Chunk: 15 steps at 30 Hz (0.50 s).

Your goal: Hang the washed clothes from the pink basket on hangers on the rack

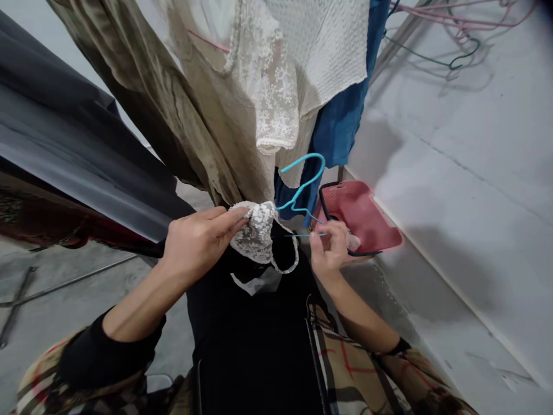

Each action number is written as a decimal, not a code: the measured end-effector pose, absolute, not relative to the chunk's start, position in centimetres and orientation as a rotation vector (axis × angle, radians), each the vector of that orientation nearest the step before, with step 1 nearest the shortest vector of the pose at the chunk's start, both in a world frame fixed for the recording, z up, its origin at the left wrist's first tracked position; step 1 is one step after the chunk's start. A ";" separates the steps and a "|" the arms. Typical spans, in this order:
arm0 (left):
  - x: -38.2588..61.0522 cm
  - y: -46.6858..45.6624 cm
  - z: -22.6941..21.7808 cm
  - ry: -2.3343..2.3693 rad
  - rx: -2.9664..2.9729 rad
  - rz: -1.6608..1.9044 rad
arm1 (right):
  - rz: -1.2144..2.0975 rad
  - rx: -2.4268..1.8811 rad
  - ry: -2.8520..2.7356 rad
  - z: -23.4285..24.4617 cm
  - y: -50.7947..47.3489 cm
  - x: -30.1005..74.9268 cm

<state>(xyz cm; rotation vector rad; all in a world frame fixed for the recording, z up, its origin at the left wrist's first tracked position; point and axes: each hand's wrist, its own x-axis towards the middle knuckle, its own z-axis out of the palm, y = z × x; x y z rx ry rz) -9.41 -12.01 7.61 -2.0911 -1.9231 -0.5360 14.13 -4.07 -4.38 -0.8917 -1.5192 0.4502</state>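
Note:
My left hand (203, 239) is closed, pinching the edge of a small white lace garment (253, 242) between thumb and fingers. A thin strap of the garment loops out to the right. My right hand (330, 248) is closed on the right end of a light-blue wire hanger (298, 196). The hanger's hook points up and to the left, and its left shoulder passes behind or inside the lace, so that part is hidden. Both hands are above the lap, with the garment between them.
A cream lace-sleeved top (276, 109), brown trousers (173, 104), blue cloth (345, 121) and dark grey fabric (78, 127) hang in front. A pink basket (384, 227) stands right by the wall. Several pink and green wire hangers (458, 26) hang upper right; a metal rack foot (78, 281) is left.

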 end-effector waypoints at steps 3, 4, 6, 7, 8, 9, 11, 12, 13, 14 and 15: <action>-9.3 -12.3 7.9 -1.944 -2.009 -0.611 | 0.616 -1.063 -1.553 -9.1 -5.3 13.2; -9.2 -12.4 7.9 -1.946 -2.002 -0.635 | 0.749 -1.129 -1.562 -10.5 -5.4 12.7; -9.0 -12.4 8.0 -1.948 -2.011 -0.676 | 1.079 -1.199 -1.505 -12.5 -4.9 11.9; -9.1 -12.5 8.0 -1.948 -2.019 -0.695 | 1.235 -1.199 -1.456 -13.0 -4.5 11.6; -9.2 -12.5 7.9 -1.946 -2.026 -0.716 | 1.358 -1.183 -1.406 -13.4 -3.9 11.4; -9.4 -12.6 7.9 -1.939 -2.028 -0.749 | 1.439 -1.164 -1.361 -13.5 -3.3 11.4; -10.2 -12.7 7.8 -1.924 -2.035 -0.833 | 1.497 -1.135 -1.287 -13.1 -2.0 11.8; -10.8 -12.9 7.8 -1.917 -2.032 -0.884 | 1.518 -1.120 -1.243 -12.7 -1.5 12.3; -11.4 -13.0 7.7 -1.916 -2.028 -0.934 | 1.540 -1.101 -1.202 -12.2 -0.9 12.8; -12.0 -13.1 7.6 -1.921 -2.014 -0.982 | 1.563 -1.082 -1.170 -11.7 -0.5 13.4; -12.6 -13.2 7.5 -1.934 -1.994 -1.019 | 1.596 -1.060 -1.144 -11.1 -0.1 14.0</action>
